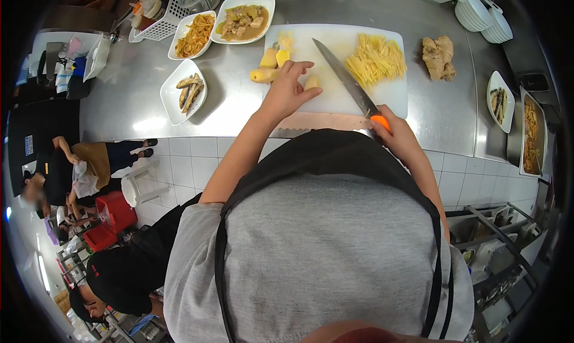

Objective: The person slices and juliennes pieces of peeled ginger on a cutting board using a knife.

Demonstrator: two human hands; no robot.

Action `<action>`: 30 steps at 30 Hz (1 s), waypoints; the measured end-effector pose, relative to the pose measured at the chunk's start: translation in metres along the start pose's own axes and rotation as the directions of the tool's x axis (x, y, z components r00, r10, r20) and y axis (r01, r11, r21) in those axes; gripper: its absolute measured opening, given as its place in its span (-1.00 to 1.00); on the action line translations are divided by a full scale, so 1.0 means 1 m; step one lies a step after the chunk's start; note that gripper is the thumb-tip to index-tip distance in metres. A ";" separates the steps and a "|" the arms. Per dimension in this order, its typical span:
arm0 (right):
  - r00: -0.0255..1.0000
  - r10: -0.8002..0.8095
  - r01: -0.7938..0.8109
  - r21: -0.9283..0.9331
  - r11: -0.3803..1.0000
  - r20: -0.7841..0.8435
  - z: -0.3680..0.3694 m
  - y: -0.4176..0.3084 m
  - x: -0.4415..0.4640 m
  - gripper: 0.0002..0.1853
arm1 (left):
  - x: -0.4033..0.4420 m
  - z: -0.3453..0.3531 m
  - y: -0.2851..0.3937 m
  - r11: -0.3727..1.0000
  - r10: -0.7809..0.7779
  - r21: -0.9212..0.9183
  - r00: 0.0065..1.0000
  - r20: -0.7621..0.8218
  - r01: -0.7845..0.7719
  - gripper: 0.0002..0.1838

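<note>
On the white cutting board (335, 104), my right hand (394, 131) is closed round the orange handle of a knife (347, 77), whose long blade points up and to the left. My left hand (289, 92) hovers with fingers spread over the board's left part, beside a small pale yellow piece (312, 82). Peeled yellow pieces (269, 58) lie just beyond and left of that hand, some at the board's edge. A pile of thin yellow strips (376, 60) rests right of the blade. Farther right, a knobbly ginger root (438, 57) sits on the steel counter (233, 80).
Left of the board stand dishes of noodles (194, 36), stew (244, 20) and small fish (190, 95). White bowls (478, 14), another dish (500, 101) and a metal tray (531, 134) are at right. Other people (125, 271) are at lower left, near a white stool (140, 184).
</note>
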State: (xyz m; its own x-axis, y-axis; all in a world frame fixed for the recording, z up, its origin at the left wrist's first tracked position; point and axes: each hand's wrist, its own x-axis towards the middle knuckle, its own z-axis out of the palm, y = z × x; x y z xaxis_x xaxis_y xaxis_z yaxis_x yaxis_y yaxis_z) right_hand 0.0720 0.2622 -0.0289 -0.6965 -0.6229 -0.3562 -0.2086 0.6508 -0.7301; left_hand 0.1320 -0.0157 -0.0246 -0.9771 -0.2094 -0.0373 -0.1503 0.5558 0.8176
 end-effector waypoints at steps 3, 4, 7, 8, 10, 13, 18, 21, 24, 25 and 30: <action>1.000 -0.002 0.002 0.040 0.999 -0.011 0.002 -0.010 -0.002 -0.61 | -0.002 0.002 -0.006 1.000 0.024 0.002 0.998 0.066 -0.025 -0.52; 1.000 -0.013 0.014 0.092 0.996 -0.020 0.004 -0.011 -0.003 -0.59 | -0.003 0.003 -0.008 0.988 -0.090 -0.120 0.992 0.085 0.100 -0.53; 0.993 -0.096 0.105 0.137 0.985 -0.073 0.007 -0.011 0.001 -0.56 | -0.003 0.009 -0.017 0.955 -0.179 -0.230 0.982 0.063 0.189 -0.56; 0.992 -0.102 0.112 0.136 0.984 -0.079 0.005 -0.014 0.002 -0.56 | 0.000 0.013 -0.020 0.963 -0.150 -0.225 0.989 0.009 0.148 -0.58; 0.996 -0.075 0.083 0.208 0.975 -0.047 0.001 -0.019 0.003 -0.51 | 0.006 0.023 -0.024 0.964 -0.135 -0.236 0.990 -0.033 0.124 -0.63; 0.998 -0.063 0.063 0.198 0.978 -0.006 -0.004 -0.024 0.006 -0.50 | 0.010 0.033 -0.012 0.945 -0.147 -0.302 0.987 -0.065 0.121 -0.68; 0.996 -0.088 0.085 0.153 0.985 0.013 0.000 -0.019 0.009 -0.50 | 0.003 0.035 -0.019 0.922 -0.140 -0.369 0.989 -0.039 0.116 -0.69; 0.994 -0.110 0.108 0.146 0.983 0.007 0.004 -0.013 0.010 -0.50 | -0.007 0.030 -0.028 0.905 -0.069 -0.420 0.998 0.009 0.066 -0.60; 0.992 -0.126 0.124 0.150 0.981 0.004 0.004 -0.013 0.009 -0.50 | -0.012 0.027 -0.023 0.913 -0.015 -0.407 0.999 0.034 0.028 -0.54; 0.991 -0.135 0.133 0.149 0.980 0.004 0.002 -0.014 0.009 -0.50 | -0.013 0.027 -0.023 0.921 -0.021 -0.389 0.999 0.034 0.033 -0.52; 0.990 -0.143 0.140 0.111 0.984 0.019 0.003 -0.016 0.008 -0.51 | -0.005 0.019 -0.010 0.954 -0.039 -0.295 0.999 0.026 0.045 -0.44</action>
State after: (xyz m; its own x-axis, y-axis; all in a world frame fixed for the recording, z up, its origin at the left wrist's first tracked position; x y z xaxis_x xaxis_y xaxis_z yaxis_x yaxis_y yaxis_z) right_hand 0.0716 0.2455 -0.0213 -0.6468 -0.7172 -0.2593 -0.2263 0.5052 -0.8328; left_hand 0.1351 -0.0050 -0.0440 -0.9742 -0.2097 -0.0839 -0.1427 0.2834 0.9483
